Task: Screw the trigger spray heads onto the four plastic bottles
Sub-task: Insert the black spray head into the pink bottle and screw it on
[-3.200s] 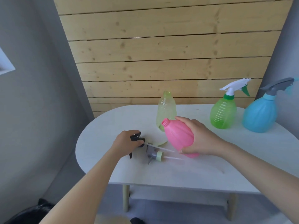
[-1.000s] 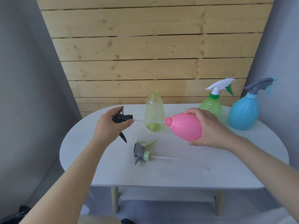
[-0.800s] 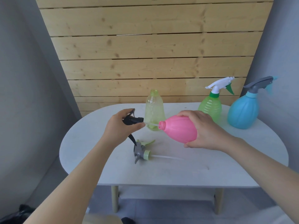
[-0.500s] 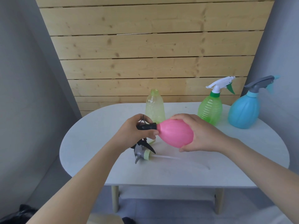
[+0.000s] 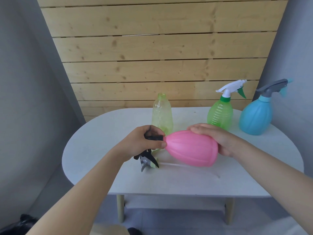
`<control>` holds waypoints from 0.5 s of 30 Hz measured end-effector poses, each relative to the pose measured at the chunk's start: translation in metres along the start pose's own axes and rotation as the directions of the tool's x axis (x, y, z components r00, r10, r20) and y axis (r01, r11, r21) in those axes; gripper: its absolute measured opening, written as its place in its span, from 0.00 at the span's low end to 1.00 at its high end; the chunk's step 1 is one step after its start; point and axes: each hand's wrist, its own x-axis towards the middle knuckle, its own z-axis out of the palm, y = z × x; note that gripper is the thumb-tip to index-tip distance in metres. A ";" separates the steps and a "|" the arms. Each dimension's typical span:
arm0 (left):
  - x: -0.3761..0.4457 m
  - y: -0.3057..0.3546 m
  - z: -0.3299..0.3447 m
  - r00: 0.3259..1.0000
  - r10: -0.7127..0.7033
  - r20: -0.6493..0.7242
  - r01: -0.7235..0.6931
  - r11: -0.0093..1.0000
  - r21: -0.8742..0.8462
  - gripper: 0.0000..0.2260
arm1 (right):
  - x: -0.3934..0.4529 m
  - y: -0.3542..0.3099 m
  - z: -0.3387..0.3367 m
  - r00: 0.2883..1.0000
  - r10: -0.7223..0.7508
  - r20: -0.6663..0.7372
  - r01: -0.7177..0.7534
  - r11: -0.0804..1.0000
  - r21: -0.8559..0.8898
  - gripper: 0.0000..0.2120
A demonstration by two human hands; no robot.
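- Left grip [image 5: 144, 143] pinches black spray head [image 5: 153, 138] at pink bottle [image 5: 191, 148] mouth; right grip [image 5: 218, 138] clasps its base.
- Four bottles; contents not discernible.
- Bench [image 5: 94, 143].

Pink bottle [image 5: 191, 150] held sideways, black spray head [image 5: 152, 138] at its neck — pale-green bottle [image 5: 162, 114] upright, uncapped
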 end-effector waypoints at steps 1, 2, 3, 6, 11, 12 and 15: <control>0.001 -0.002 0.000 1.000 -0.017 0.009 0.018 0.999 -0.051 0.11 | 0.003 0.003 0.002 0.999 0.037 -0.020 -0.036 0.998 0.053 0.13; 0.002 -0.003 -0.001 0.999 -0.031 0.020 0.032 0.994 -0.103 0.11 | 0.005 0.006 0.004 0.996 0.077 -0.039 -0.072 0.992 0.104 0.10; 0.003 -0.004 -0.001 0.999 -0.039 0.031 0.043 0.988 -0.146 0.10 | 0.007 0.008 0.005 0.990 0.121 -0.066 -0.108 0.979 0.170 0.09; 0.008 -0.007 -0.003 0.997 -0.065 0.039 0.072 0.969 -0.238 0.05 | 0.012 0.010 0.004 0.968 0.221 -0.116 -0.167 0.918 0.360 0.14; 0.014 -0.010 -0.010 0.998 -0.045 -0.037 0.033 0.960 -0.279 0.04 | 0.012 0.006 0.004 0.999 0.017 0.035 -0.029 0.914 0.405 0.19; 0.014 -0.011 -0.011 0.998 -0.026 -0.051 0.012 0.966 -0.259 0.04 | 0.011 0.004 0.001 0.998 -0.033 0.048 0.011 0.921 0.388 0.21; 0.010 -0.012 -0.013 0.997 0.022 -0.069 -0.034 0.985 -0.172 0.08 | 0.006 -0.003 -0.007 0.999 -0.046 0.012 0.045 0.991 0.127 0.20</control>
